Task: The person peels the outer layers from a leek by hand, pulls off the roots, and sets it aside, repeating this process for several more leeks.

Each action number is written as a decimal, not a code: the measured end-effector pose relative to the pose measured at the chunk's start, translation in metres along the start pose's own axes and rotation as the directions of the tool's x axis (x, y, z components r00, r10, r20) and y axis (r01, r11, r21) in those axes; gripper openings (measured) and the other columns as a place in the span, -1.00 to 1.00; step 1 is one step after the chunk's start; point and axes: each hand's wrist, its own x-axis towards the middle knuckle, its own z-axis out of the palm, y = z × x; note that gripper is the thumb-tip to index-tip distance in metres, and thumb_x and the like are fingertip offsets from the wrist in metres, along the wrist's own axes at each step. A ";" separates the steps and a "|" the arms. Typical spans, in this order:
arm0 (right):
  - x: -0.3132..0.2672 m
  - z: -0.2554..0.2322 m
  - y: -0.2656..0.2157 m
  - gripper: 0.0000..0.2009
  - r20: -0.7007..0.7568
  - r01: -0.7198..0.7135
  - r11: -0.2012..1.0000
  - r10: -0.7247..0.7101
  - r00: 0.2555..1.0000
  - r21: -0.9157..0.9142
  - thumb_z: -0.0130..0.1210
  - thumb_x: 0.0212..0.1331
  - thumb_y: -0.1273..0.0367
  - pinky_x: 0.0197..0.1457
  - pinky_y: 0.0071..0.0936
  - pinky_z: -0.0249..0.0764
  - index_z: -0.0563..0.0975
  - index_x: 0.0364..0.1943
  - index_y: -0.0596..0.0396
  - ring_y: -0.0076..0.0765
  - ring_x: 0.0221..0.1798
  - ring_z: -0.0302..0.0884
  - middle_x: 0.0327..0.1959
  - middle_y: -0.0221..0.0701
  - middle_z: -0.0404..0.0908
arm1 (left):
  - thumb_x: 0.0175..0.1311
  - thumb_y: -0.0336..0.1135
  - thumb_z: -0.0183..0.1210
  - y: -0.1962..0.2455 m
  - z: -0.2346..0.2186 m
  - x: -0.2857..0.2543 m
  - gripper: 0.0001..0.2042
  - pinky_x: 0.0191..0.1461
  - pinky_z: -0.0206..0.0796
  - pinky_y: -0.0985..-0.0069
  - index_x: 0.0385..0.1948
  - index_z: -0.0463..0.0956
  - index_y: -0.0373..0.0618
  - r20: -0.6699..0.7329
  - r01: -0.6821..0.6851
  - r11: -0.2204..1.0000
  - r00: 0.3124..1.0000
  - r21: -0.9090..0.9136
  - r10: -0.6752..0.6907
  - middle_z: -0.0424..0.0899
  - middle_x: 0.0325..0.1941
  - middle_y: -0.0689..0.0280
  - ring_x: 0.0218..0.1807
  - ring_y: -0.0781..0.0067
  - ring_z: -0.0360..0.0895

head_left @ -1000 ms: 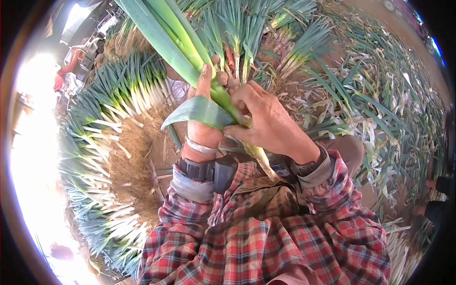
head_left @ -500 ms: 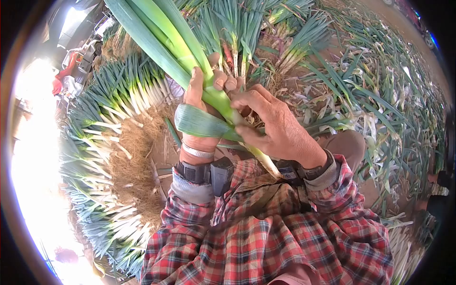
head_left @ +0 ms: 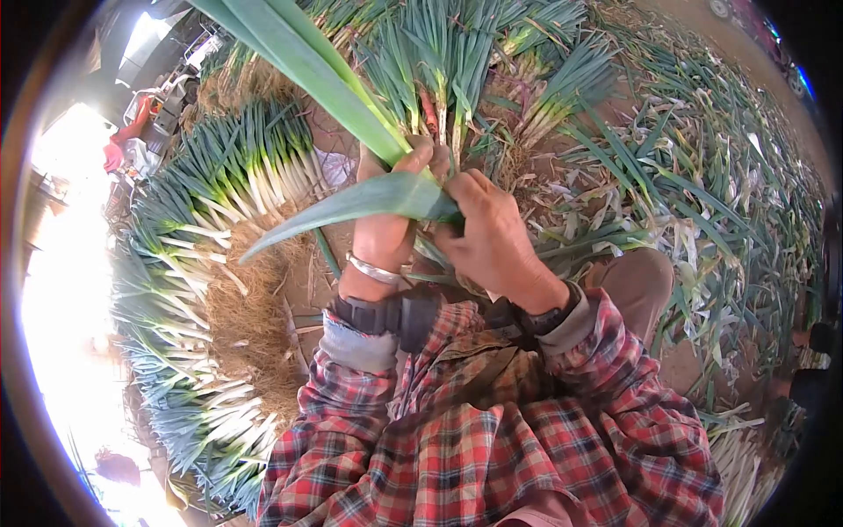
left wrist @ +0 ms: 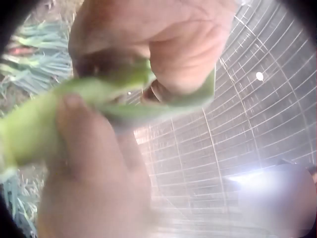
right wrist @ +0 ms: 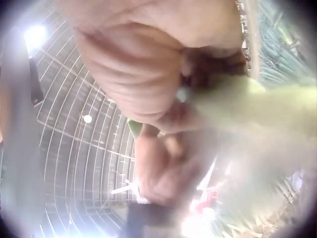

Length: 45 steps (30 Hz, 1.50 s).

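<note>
My left hand (head_left: 383, 235) grips a thick leek (head_left: 347, 92) whose green leaves rise up and to the left. One broad leaf (head_left: 364, 200) is bent away from the stalk and hangs leftward across the left hand. At the base of that leaf my right hand (head_left: 493, 230) pinches with thumb and curled fingers. Both hands hide the leek's lower part in the head view. From below, in the left wrist view, the pale green stalk (left wrist: 32, 131) runs between the hands, slightly blurred.
Trimmed leeks (head_left: 189, 230) lie in a curved row at left, roots (head_left: 246, 325) inward. Several leek bunches (head_left: 430, 61) stand ahead. Stripped leaves (head_left: 711, 202) cover the ground at right. A bent knee (head_left: 637, 285) is beside the right forearm.
The bent leaf has turned and now stretches farther left. The right hand has shifted slightly left, and the white lower stalk seen earlier is now out of sight.
</note>
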 end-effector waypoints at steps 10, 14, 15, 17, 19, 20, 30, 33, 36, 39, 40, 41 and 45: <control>-0.009 -0.023 0.013 -0.86 0.221 -0.167 0.876 0.072 0.973 0.452 0.12 0.03 0.55 -0.35 -0.40 0.38 0.45 -0.31 0.25 -0.32 -0.44 0.45 -0.51 -0.33 0.44 | 0.24 -0.48 0.21 -0.011 -0.042 0.025 -0.69 -0.22 0.55 0.47 -0.02 0.35 -0.21 0.073 0.074 0.971 0.993 0.226 -0.092 0.60 -0.19 0.23 -0.20 0.31 0.65; -0.034 -0.049 0.031 -0.86 0.227 -0.373 0.713 0.296 0.928 0.594 0.11 0.15 0.56 -0.25 -0.57 0.43 0.46 -0.21 0.19 -0.52 -0.35 0.49 -0.38 -0.54 0.48 | 0.24 -0.47 0.23 -0.027 -0.054 0.042 -0.73 -0.35 0.51 0.53 -0.08 0.38 -0.22 -0.026 -0.018 0.982 0.999 0.190 0.024 0.61 -0.31 0.25 -0.31 0.41 0.65; -0.041 -0.061 0.033 -0.83 0.202 -0.398 0.667 0.354 0.913 0.631 0.11 0.13 0.57 -0.20 -0.54 0.45 0.46 -0.19 0.17 -0.50 -0.30 0.51 -0.35 -0.52 0.48 | 0.23 -0.47 0.23 -0.033 -0.065 0.053 -0.74 -0.35 0.50 0.54 -0.10 0.40 -0.22 -0.151 -0.017 0.974 0.987 0.224 0.052 0.61 -0.30 0.25 -0.31 0.43 0.64; -0.053 -0.092 0.041 -0.78 0.107 -0.437 0.580 0.514 0.851 0.687 0.12 0.11 0.58 -0.12 -0.47 0.47 0.45 -0.14 0.14 -0.46 -0.20 0.53 -0.30 -0.49 0.50 | 0.13 -0.36 0.36 -0.029 -0.071 0.061 -0.68 -0.49 0.40 0.57 -0.17 0.43 -0.28 -0.291 -0.058 0.956 0.946 0.289 0.145 0.57 -0.48 0.33 -0.53 0.55 0.49; -0.063 -0.138 0.065 -0.76 -0.127 -0.420 0.758 0.543 0.830 0.499 0.15 0.10 0.55 -0.11 -0.38 0.48 0.46 -0.13 0.11 -0.43 -0.15 0.52 -0.27 -0.48 0.50 | 0.12 -0.37 0.36 -0.024 -0.081 0.067 -0.67 -0.53 0.37 0.59 -0.17 0.43 -0.28 -0.349 -0.063 0.963 0.924 0.261 0.155 0.58 -0.47 0.33 -0.55 0.55 0.48; -0.070 -0.166 0.082 -0.76 -0.260 -0.371 0.900 0.424 0.868 0.230 0.16 0.09 0.53 -0.14 -0.35 0.47 0.47 -0.14 0.09 -0.43 -0.14 0.50 -0.27 -0.48 0.49 | 0.11 -0.37 0.37 -0.023 -0.088 0.071 -0.66 -0.57 0.34 0.60 -0.17 0.42 -0.28 -0.400 -0.062 0.971 0.904 0.232 0.153 0.58 -0.47 0.32 -0.57 0.56 0.47; -0.085 -0.249 0.232 -0.44 -0.300 -0.615 0.742 0.543 0.784 -0.266 0.31 0.09 0.23 0.13 -0.35 0.44 0.47 0.14 0.23 -0.21 0.08 0.53 0.11 -0.19 0.54 | 0.07 -0.51 0.36 0.023 -0.085 0.068 -0.60 -0.30 0.47 0.49 -0.12 0.32 -0.21 -0.445 -0.325 0.886 0.774 0.331 0.451 0.55 -0.29 0.24 -0.31 0.43 0.55; -0.005 -0.113 0.115 -0.53 0.097 -0.375 0.794 0.377 0.921 0.478 0.22 0.21 0.38 0.14 -0.40 0.48 0.39 0.20 0.18 -0.33 0.11 0.51 0.07 -0.24 0.53 | 0.11 -0.53 0.33 0.023 -0.033 0.049 -0.60 -0.33 0.47 0.50 -0.08 0.32 -0.19 -0.318 -0.254 0.950 0.899 0.183 0.301 0.56 -0.26 0.27 -0.30 0.48 0.55; 0.037 -0.034 0.034 -0.65 0.207 -0.223 0.765 0.119 0.971 0.604 0.20 0.20 0.47 -0.02 -0.54 0.53 0.45 0.06 0.22 -0.42 -0.06 0.58 -0.07 -0.30 0.57 | 0.17 -0.50 0.27 0.022 -0.002 0.041 -0.67 -0.38 0.44 0.53 -0.07 0.35 -0.16 -0.167 -0.223 0.975 0.961 0.012 0.222 0.57 -0.25 0.31 -0.31 0.51 0.55; 0.043 -0.019 0.018 -0.79 0.220 -0.226 0.668 0.095 0.971 0.709 0.20 0.19 0.49 -0.12 -0.60 0.49 0.50 -0.11 0.23 -0.54 -0.17 0.57 -0.24 -0.39 0.60 | 0.33 -0.36 0.13 0.034 0.008 0.038 -0.81 -0.38 0.40 0.58 -0.13 0.41 -0.19 -0.036 -0.065 0.998 0.997 0.004 0.065 0.59 -0.24 0.31 -0.33 0.54 0.54; 0.042 -0.018 0.016 -0.86 0.209 -0.248 0.657 0.139 0.968 0.712 0.20 0.19 0.50 -0.18 -0.61 0.47 0.52 -0.21 0.23 -0.60 -0.23 0.55 -0.33 -0.44 0.60 | 0.33 -0.36 0.13 0.037 0.009 0.038 -0.81 -0.38 0.40 0.58 -0.13 0.41 -0.19 -0.042 -0.068 0.998 0.997 0.008 0.068 0.59 -0.24 0.31 -0.33 0.54 0.54; 0.039 -0.020 0.014 -0.91 0.198 -0.274 0.627 0.191 0.962 0.729 0.20 0.19 0.51 -0.24 -0.63 0.42 0.50 -0.34 0.22 -0.68 -0.31 0.49 -0.42 -0.50 0.56 | 0.34 -0.35 0.12 0.038 0.009 0.037 -0.82 -0.36 0.40 0.58 -0.12 0.41 -0.20 -0.001 -0.030 1.000 1.000 -0.010 0.030 0.60 -0.24 0.29 -0.34 0.54 0.53; 0.020 -0.036 0.027 -0.90 0.146 -0.180 0.709 0.110 0.983 0.681 0.18 0.21 0.49 -0.26 -0.68 0.38 0.52 -0.25 0.22 -0.69 -0.28 0.47 -0.37 -0.52 0.53 | 0.38 -0.32 0.07 0.030 0.005 0.039 -0.77 -0.30 0.40 0.55 -0.04 0.41 -0.23 0.071 0.055 0.998 0.996 -0.028 -0.053 0.59 -0.20 0.21 -0.29 0.50 0.50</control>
